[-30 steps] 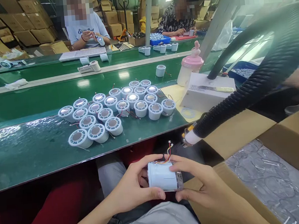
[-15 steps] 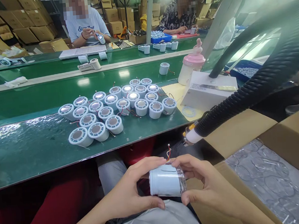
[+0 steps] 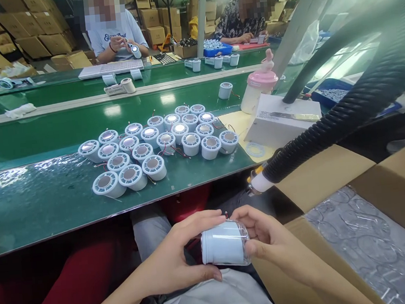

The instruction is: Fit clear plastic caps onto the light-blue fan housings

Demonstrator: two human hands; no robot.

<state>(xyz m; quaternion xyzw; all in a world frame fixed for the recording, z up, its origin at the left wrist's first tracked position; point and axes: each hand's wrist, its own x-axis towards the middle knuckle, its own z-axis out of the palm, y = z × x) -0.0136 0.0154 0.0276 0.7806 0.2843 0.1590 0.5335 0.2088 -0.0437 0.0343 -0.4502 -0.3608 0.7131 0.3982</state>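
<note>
White cylinder rotated between left hand and right hand; its coloured wires, earlier sticking up, now almost hidden behind it.

Both hands low over the lap, left hand and right hand closed around a white cylindrical housing lying on its side, clear cap end under the right fingers. Beyond, on the green bench, a tight cluster of matching white housings standing upright. At right, a black corrugated hose above an open cardboard box.
</note>
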